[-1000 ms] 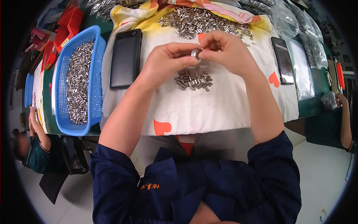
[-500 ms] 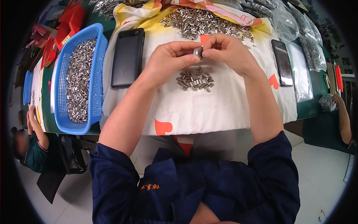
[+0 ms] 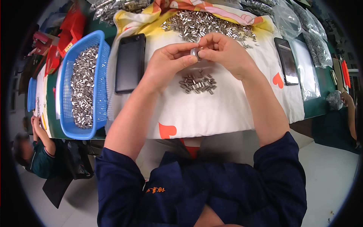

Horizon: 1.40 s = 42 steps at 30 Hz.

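Note:
Both hands meet over the middle of the white cloth, above a small heap of short metal cylinders (image 3: pixel 197 82). Between thumb and forefinger, my left hand (image 3: pixel 168 62) grips a round grey metal piece (image 3: pixel 194 54), seen partly edge-on. My right hand (image 3: pixel 228 55) is closed in a pinch against that piece's right side; whatever lies between its fingertips is hidden. Beyond the hands spreads a larger pile of the same small cylinders (image 3: pixel 206 24), on the cloth's yellow patterned part.
At left stands a blue plastic basket (image 3: pixel 102 75) of metal cylinders, beside a black rectangular case (image 3: pixel 130 62). A phone (image 3: pixel 286 62) and clear plastic bags (image 3: pixel 315 47) lie right. Red bins (image 3: pixel 72 28) stand far left. Co-workers sit at left (image 3: pixel 41 159) and right (image 3: pixel 332 128).
My view has shifted slightly. Both hands stay together around the round metal piece, which now sits a little further left and is turned slightly.

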Each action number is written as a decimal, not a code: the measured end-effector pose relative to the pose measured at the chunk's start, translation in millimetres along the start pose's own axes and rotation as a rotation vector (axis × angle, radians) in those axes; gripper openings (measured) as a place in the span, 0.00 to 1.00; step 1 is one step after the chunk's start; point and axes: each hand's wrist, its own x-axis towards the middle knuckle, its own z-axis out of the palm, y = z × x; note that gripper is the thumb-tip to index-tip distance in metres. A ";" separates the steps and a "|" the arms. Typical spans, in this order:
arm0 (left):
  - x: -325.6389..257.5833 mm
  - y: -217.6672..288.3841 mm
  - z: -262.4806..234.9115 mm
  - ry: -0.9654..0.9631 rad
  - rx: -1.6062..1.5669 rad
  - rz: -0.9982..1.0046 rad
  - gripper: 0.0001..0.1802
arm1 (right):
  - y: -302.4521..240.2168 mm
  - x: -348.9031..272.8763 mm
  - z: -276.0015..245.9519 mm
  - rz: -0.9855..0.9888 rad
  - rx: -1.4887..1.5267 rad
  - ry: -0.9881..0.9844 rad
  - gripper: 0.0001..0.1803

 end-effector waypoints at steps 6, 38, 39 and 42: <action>1.4 -4.6 -5.0 -0.081 -0.471 0.014 0.16 | -11.8 -13.9 11.9 -0.259 -0.353 0.146 0.13; -0.8 1.6 -3.8 0.145 -0.113 0.119 0.13 | 4.4 -13.8 37.4 -0.605 -0.540 0.381 0.10; -0.4 0.7 -2.5 0.145 -0.102 0.124 0.13 | 4.1 -14.1 37.7 -0.604 -0.540 0.380 0.10; 0.6 -1.4 -3.8 0.137 -0.061 0.112 0.13 | 2.7 -14.9 37.9 -0.544 -0.556 0.364 0.10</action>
